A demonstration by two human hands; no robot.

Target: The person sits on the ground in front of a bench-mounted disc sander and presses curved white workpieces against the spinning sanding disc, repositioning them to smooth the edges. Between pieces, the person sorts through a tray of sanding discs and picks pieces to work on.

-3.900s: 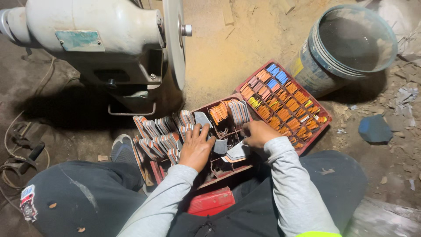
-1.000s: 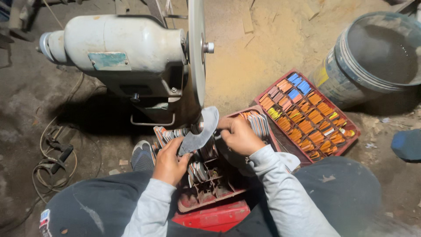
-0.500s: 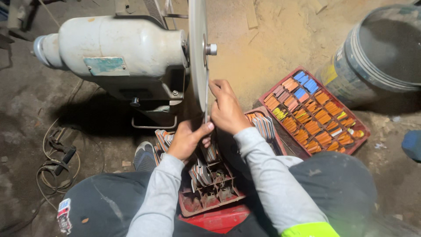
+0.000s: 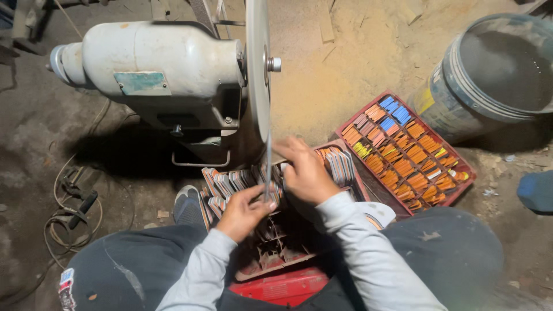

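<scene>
Both hands [image 4: 245, 212] [image 4: 304, 171] w/ thin disc [image 4: 268, 167] at grinder wheel [image 4: 257, 69]

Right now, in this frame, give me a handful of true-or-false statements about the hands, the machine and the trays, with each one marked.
1. Both hands hold a thin flat piece up to the disc of the grinding machine. True: the left hand and right hand pinch the flat piece edge-on just below the disc.
2. The red tray of orange and blue pieces is on the person's left. False: the red tray lies to their right.
3. A bucket stands beyond that tray. True: the bucket is at upper right.
4. The machine's motor housing is bright red. False: the motor housing is pale grey-white.
</scene>
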